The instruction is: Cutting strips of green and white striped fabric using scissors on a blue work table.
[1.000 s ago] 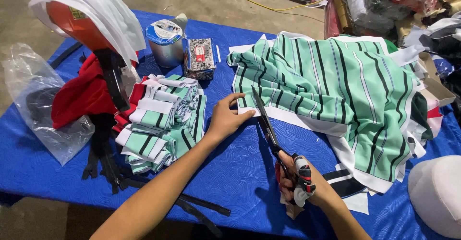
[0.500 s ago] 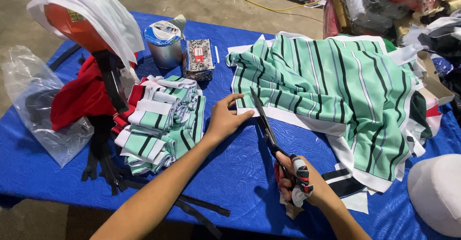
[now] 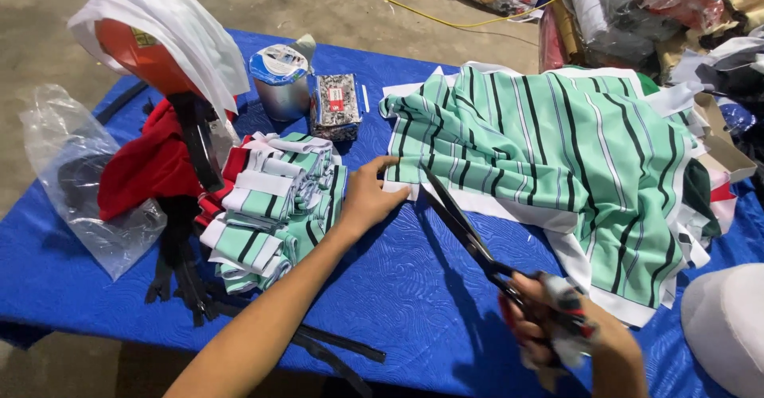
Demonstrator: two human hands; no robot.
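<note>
Left hand [image 3: 368, 199]: pressing flat, fingers together, on the near-left edge of the striped fabric [image 3: 557, 167].
Right hand [image 3: 557, 334]: gripping the scissors [image 3: 469, 235], blades lying open at the fabric edge.
Packages: small patterned box [image 3: 336, 105] standing beside the round tin [image 3: 280, 79], far centre.
Open room: blue bench [image 3: 414, 302] lying bare near centre.

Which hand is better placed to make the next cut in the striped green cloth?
The right hand, probably: it grips the long black scissors, whose blades point at the edge of the green and white striped cloth. The left hand only presses that edge flat.
</note>
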